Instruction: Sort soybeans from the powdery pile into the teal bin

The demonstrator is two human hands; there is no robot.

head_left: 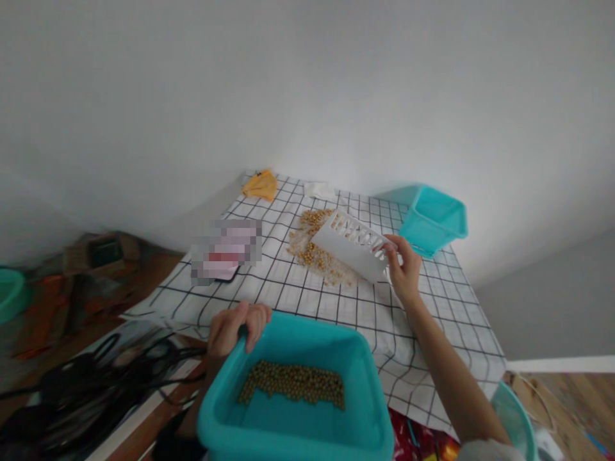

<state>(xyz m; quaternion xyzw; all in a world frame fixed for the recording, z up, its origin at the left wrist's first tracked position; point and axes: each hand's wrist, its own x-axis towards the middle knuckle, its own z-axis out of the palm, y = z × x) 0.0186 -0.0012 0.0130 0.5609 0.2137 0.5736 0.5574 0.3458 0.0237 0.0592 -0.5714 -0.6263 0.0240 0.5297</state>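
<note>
My left hand [240,325] is closed over the far left corner of a turquoise plastic bin [314,323], which is held at the table's near edge. Inside the bin lies a layer of small round brownish-gold beads or beans [295,381]. Pinched by its right end, a white slotted plastic piece [348,248] is in my right hand [404,266]. It stands tilted on its long edge on the table. Beside and behind it spreads a pile of golden beads or beans [314,256]; part of the pile is hidden by the white piece.
A checked cloth [269,282] covers the table against the wall. On it are a second turquoise bin [435,221], a yellow cloth [261,185], a white crumpled piece [319,190] and a blurred-out phone [228,253]. Black cables and bags [96,384] lie at lower left.
</note>
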